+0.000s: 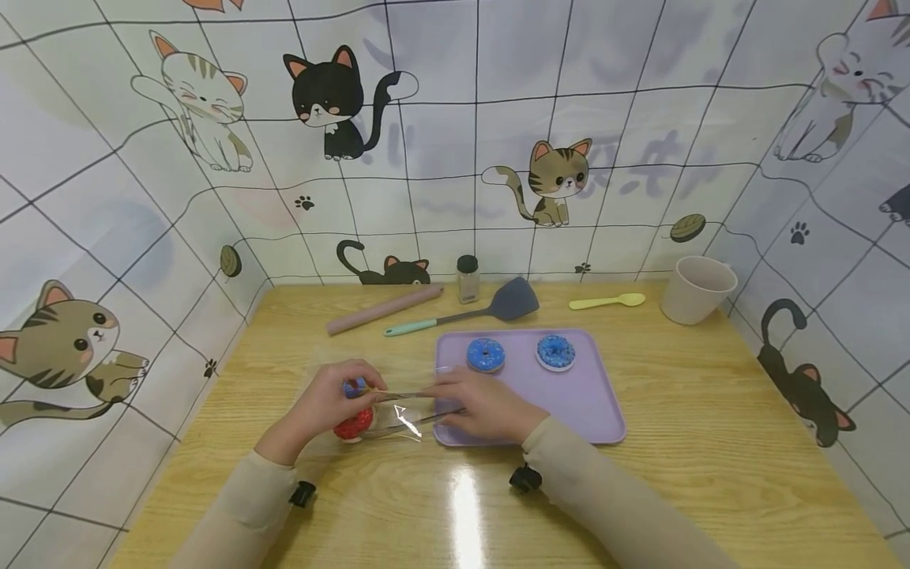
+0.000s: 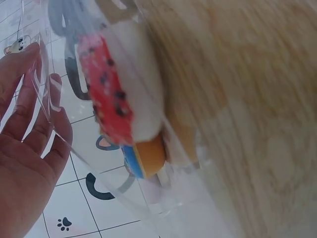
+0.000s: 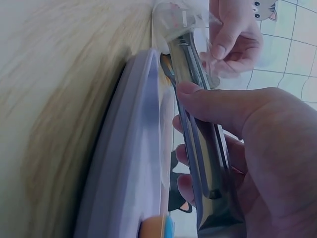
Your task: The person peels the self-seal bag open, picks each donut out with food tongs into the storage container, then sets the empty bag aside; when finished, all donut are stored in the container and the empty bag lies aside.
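My left hand pinches the mouth of a clear plastic bag that lies on the wooden table left of the purple tray. A red-iced donut and a blue-iced one show through the film. The left wrist view has the red donut close up, the blue one below it and the bag film against my left hand. My right hand grips metal tongs whose tips point into the bag. In the right wrist view my right hand wraps the tongs beside the tray's rim.
Two blue donuts sit at the back of the tray. Behind it lie a grey spatula, a pink rolling pin, a small shaker jar and a yellow spoon. A beige cup stands at the back right. Cat-print walls enclose the table.
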### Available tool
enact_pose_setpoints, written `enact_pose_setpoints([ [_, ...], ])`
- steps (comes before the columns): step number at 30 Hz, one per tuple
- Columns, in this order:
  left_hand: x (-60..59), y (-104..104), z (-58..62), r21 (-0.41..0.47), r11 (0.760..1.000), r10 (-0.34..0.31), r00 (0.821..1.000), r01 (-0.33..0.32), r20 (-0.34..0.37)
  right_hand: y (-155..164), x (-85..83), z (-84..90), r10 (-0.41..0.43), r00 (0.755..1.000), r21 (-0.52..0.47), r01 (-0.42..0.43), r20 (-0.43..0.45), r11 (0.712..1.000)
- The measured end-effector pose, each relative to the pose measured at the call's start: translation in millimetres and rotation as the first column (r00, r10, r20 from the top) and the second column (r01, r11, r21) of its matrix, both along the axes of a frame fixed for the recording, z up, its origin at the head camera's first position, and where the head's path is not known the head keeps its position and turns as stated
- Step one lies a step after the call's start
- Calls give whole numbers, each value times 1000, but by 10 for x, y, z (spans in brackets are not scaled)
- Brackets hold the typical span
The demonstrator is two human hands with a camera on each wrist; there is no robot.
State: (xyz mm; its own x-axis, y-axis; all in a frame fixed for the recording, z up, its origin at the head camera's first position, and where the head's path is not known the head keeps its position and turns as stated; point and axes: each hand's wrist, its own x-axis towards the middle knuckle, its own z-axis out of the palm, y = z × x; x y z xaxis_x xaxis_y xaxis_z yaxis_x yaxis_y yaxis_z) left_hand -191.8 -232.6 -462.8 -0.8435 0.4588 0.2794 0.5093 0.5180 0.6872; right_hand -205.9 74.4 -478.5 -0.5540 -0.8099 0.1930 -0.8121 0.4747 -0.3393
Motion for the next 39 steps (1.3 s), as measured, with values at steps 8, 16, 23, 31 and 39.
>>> enact_pose_setpoints([
  [8,-23,0,-7,-10,1000,-12,1000,12,15,269,38,1,-51,999,-6,51,-16,999],
  [16,-25,-16,-7,-26,1000,-13,1000,13,-6,559,98,48,-101,995,-23,101,4,995],
  [23,-18,-33,-11,-32,999,0,1000,0,0,798,140,103,-105,994,-39,105,-6,994],
  [31,-12,-38,-3,-40,999,11,1000,-11,4,1059,199,134,-127,991,-73,124,-45,990],
  [39,5,-18,1,-9,1000,3,1000,-3,13,1366,298,136,-214,977,-107,213,-3,971],
])
